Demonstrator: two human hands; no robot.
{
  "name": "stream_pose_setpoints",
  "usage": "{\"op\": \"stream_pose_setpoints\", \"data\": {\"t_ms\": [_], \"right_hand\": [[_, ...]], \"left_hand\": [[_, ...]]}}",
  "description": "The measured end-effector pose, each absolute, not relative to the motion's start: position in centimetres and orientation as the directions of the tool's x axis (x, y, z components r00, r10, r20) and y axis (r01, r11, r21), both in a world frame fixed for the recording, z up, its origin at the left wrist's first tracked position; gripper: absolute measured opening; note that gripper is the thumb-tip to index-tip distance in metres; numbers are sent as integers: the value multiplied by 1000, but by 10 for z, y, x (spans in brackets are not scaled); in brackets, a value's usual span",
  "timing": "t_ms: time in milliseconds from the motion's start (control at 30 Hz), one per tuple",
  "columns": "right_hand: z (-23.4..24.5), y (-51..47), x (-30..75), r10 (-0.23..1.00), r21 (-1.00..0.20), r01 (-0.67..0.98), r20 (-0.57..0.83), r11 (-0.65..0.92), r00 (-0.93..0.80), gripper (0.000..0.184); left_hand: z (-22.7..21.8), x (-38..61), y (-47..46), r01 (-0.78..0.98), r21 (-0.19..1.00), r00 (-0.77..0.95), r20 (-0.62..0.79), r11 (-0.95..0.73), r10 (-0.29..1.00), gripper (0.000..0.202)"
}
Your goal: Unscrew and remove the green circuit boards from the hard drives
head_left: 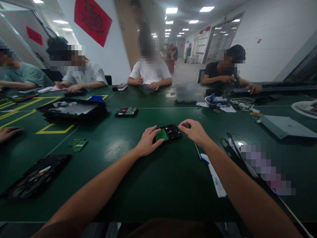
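Observation:
A black hard drive (pixel 173 132) with a green circuit board lies on the table in front of me. My left hand (pixel 150 140) grips its left end, with the thumb on the near side and the fingers over the far side. At the drive's right end, my right hand (pixel 194 130) is closed in a pinch just above the table. Whatever sits between those fingertips is too small to make out. Below my right wrist lies a thin-shafted tool (pixel 198 151), beside a white strip with blue print (pixel 216 181) that my forearm partly covers.
A second hard drive (pixel 126 111) and a black tray (pixel 71 110) lie farther off. Nearer left are a loose green circuit board (pixel 78 144) and a black casing (pixel 37 177). At right are a grey metal box (pixel 289 126) and a strapped badge (pixel 267 170). Several people sit opposite.

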State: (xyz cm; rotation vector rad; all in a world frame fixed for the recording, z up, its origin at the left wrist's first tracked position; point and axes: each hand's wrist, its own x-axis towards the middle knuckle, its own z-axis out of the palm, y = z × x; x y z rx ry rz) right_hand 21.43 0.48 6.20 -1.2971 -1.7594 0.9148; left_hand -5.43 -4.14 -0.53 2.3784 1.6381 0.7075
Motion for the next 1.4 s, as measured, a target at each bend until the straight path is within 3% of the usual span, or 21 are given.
{"op": "stream_pose_setpoints", "data": {"t_ms": [200, 433, 700, 933, 1133, 1400], "right_hand": [[64, 7, 215, 958, -792, 546, 171, 273, -230, 28], [60, 17, 208, 903, -565, 710, 188, 420, -385, 9], [48, 26, 191, 881, -360, 805, 159, 472, -446, 9], [32, 37, 206, 890, -361, 814, 209, 455, -405, 9], [31, 42, 196, 822, -347, 745, 227, 569, -522, 9], [30, 45, 169, 827, -303, 772, 140, 559, -544, 12]], "left_hand": [[-13, -56, -36, 858, 346, 307, 248, -380, 919, 79], [-9, -54, -39, 799, 316, 461, 226, -512, 858, 77], [-9, -45, -44, 790, 309, 455, 281, -529, 845, 77], [-1, -44, -47, 745, 270, 512, 356, -610, 782, 48], [-5, -46, -42, 708, 275, 553, 356, -650, 753, 50], [-3, -47, -43, 701, 279, 562, 352, -657, 749, 51]]}}
